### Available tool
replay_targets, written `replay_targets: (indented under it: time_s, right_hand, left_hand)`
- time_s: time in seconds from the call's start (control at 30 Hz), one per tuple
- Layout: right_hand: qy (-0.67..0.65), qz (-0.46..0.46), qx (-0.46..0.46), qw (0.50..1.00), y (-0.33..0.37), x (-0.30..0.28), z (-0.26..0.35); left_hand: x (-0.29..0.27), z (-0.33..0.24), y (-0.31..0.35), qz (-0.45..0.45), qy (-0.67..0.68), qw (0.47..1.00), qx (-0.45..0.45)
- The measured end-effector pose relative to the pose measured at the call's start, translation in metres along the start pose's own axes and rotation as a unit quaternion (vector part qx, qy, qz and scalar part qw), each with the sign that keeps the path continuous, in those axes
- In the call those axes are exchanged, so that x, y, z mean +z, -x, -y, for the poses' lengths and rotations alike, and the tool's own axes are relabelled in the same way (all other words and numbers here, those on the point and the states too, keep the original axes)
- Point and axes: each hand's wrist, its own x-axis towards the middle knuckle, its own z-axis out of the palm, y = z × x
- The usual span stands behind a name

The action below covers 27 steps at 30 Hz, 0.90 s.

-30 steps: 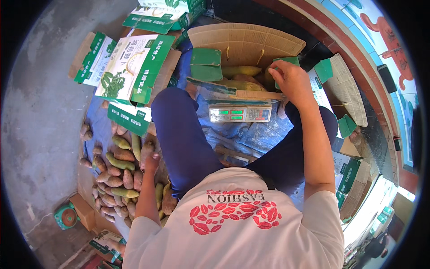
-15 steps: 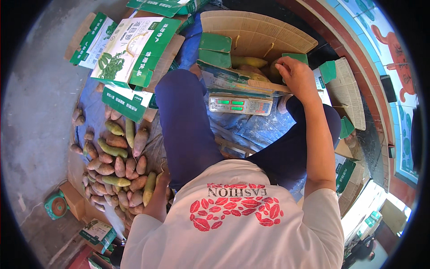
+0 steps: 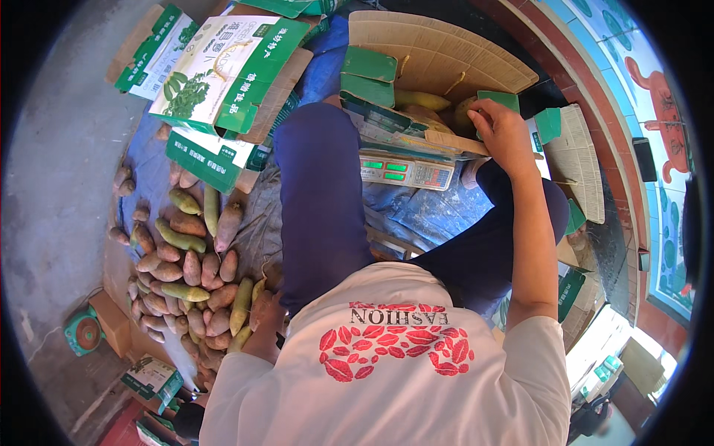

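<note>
Both hands stay put: left hand (image 3: 266, 312) on tubers (image 3: 190, 271), right hand (image 3: 500, 134) in box (image 3: 439, 63).

Right hand (image 3: 503, 132) on the rim of an open box (image 3: 439, 59) of fruit on a scale (image 3: 405, 171), left hand (image 3: 266, 311) touching the fruit pile (image 3: 190, 267), flat cartons (image 3: 223, 74) beyond

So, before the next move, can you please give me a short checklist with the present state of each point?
1. Open carton has its flaps up: ok.
2. Carton sits on the scale: ok.
3. Scale display is lit: ok; whether the reading is settled, cannot tell.
4. Right hand is at the carton's near edge, by the pieces inside: ok; what it grips, cannot tell.
5. Left hand is down at the pile of tubers on the ground: ok; whether it holds one, cannot tell.
</note>
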Motion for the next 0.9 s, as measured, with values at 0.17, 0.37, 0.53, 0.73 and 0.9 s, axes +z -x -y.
replay_targets:
  time_s: [0.17,0.37,0.53,0.73,0.9]
  right_hand:
    - [-0.003,-0.001,-0.001,1.000,0.002,0.001,-0.001]
    - [0.005,0.002,0.001,1.000,0.002,0.002,0.000]
    - [0.010,0.004,-0.005,1.000,0.002,0.002,0.001]
    - [0.006,0.000,-0.010,1.000,0.001,0.001,0.000]
    - [0.005,-0.009,-0.034,0.999,0.000,0.000,-0.001]
  left_hand:
    - [0.005,0.009,-0.009,0.006,-0.006,1.000,0.016]
    - [0.015,0.003,-0.016,0.010,-0.014,0.999,0.035]
    - [0.021,0.016,-0.015,0.012,-0.023,0.999,0.048]
    - [0.014,0.042,-0.023,0.012,-0.039,0.997,0.059]
    - [-0.017,-0.008,-0.079,0.009,-0.054,0.996,0.066]
